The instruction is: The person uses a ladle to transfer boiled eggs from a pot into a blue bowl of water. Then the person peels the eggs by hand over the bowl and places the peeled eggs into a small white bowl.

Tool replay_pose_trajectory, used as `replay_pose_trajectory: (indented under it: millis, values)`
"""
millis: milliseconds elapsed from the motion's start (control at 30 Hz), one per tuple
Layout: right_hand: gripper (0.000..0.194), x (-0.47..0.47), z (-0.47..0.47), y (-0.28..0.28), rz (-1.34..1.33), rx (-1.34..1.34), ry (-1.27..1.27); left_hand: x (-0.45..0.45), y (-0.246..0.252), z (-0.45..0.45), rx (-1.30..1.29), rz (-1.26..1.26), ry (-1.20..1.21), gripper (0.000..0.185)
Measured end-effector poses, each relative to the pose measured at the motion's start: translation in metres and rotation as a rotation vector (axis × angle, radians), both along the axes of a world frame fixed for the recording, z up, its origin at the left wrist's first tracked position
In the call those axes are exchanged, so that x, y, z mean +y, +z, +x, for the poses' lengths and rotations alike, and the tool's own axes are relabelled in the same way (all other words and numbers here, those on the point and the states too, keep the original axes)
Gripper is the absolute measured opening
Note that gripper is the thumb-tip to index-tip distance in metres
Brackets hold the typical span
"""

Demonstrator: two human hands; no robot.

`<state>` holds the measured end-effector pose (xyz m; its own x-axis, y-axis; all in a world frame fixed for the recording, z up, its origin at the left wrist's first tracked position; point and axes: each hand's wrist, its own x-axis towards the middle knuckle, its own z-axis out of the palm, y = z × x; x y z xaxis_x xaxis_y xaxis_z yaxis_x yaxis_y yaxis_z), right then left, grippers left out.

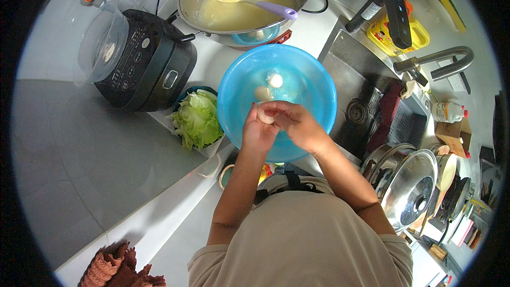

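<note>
Over a blue plastic basin [323, 87] of water, my left hand [258, 132] cradles a pale egg [264, 115] in its fingers. From the right, my right hand [305, 127] curls over the same egg, its fingertips against the shell or surface; they cover part of it. Beyond my hands lie two more eggs in the basin: a white egg [275, 80], and nearer to me a beige egg [262, 93]. Whether the held egg is peeled, I cannot tell.
A large pan [191, 12] of cloudy liquid with a purple-handled ladle [275, 8] stands behind the basin. Lettuce [199, 119] and a black rice cooker [159, 63] are left; a steel sink [342, 67] with a faucet [450, 61] and glass-lidded cookware [410, 191] are right.
</note>
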<state>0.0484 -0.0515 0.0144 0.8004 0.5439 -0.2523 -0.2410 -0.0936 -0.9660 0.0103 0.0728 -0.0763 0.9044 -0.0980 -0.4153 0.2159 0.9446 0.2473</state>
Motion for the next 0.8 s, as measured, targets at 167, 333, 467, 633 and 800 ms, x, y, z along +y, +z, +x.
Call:
replay_pose_trajectory:
  millis: [167, 333, 467, 633, 800]
  values:
    - [0.030, 0.004, -0.007, -0.022, -0.139, -0.410, -0.124, -0.007, 0.025, 0.000, 0.172, -0.007, 0.041, 0.042]
    - [0.031, 0.016, -0.013, -0.020, -0.351, -0.614, -0.132, -0.010, 0.030, -0.003, 0.163, -0.006, 0.030, 0.042]
    - [0.030, 0.020, -0.010, -0.012, -0.376, -0.555, -0.125, -0.012, 0.028, -0.008, 0.115, -0.026, -0.004, 0.042]
    - [0.033, 0.019, -0.002, -0.024, -0.480, -0.393, -0.185, -0.019, 0.052, -0.010, 0.151, 0.052, -0.063, 0.041]
    - [0.033, 0.012, 0.013, -0.044, -0.486, -0.130, -0.164, -0.012, 0.047, -0.016, 0.210, 0.114, -0.127, 0.039]
